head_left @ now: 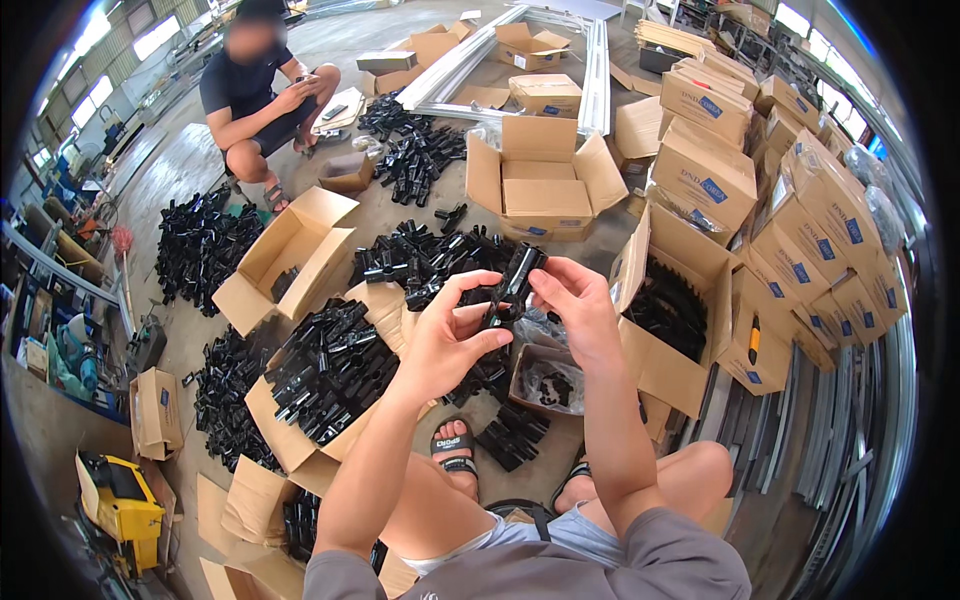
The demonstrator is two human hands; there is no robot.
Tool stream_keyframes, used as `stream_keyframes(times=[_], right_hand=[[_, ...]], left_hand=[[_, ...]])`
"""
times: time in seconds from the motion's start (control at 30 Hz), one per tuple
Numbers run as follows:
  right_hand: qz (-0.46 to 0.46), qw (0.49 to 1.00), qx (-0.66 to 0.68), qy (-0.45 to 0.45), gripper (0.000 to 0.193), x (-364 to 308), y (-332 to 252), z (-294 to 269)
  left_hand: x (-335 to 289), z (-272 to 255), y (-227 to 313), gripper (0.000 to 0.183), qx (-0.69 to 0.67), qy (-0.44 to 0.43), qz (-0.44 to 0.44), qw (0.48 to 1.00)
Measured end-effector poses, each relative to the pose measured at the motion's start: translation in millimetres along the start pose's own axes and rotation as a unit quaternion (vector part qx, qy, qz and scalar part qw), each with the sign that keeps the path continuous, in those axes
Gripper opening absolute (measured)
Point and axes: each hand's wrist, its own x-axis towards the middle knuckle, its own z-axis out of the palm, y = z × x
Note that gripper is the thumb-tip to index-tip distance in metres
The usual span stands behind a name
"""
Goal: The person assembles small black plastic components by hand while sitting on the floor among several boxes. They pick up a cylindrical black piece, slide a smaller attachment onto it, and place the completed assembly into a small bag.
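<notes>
Where both hands [448, 332] [582, 308] cover it, the black fitting [516, 278] is hidden

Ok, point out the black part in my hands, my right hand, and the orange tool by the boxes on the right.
Black part [518, 277]: head view, middle of its body.
Right hand [581, 309]: head view, back of the hand.
Orange tool [754, 343]: head view, its orange body.

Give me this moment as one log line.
left grip: holding black fitting; right grip: holding its upper end; nearby: black fittings pile, open cardboard box
</notes>
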Motion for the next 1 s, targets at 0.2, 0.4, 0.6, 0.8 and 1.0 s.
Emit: stream_keyframes(times=[0.2, 0.4, 0.6, 0.8, 1.0], right_hand=[[0.015, 0.996, 0.089, 0.015, 0.028, -2.8, 17.0, -0.2], [0.006, 0.984, 0.175, 0.024, 0.022, -6.7, 23.6, -5.5], [-0.006, 0.978, 0.199, 0.054, 0.018, -13.2, 29.5, -1.0], [0.014, 0.977, 0.201, 0.066, 0.018, -13.9, 33.5, -4.7], [0.011, 0.979, 0.187, 0.075, 0.018, -14.4, 36.0, -3.5]], left_hand=[[-2.5, 0.4, -1.4, 0.066, 0.011, 0.003, -0.003, 1.000], [-1.0, 7.0, -1.0, 0.066, 0.030, 0.019, -0.005, 0.999], [-8.4, 19.2, -0.4, 0.065, 0.056, 0.070, -0.019, 0.996], [-11.7, 20.3, 5.8, 0.061, 0.144, 0.080, -0.025, 0.986], [-13.6, 16.5, 4.8, 0.060, 0.150, 0.098, -0.028, 0.983]])
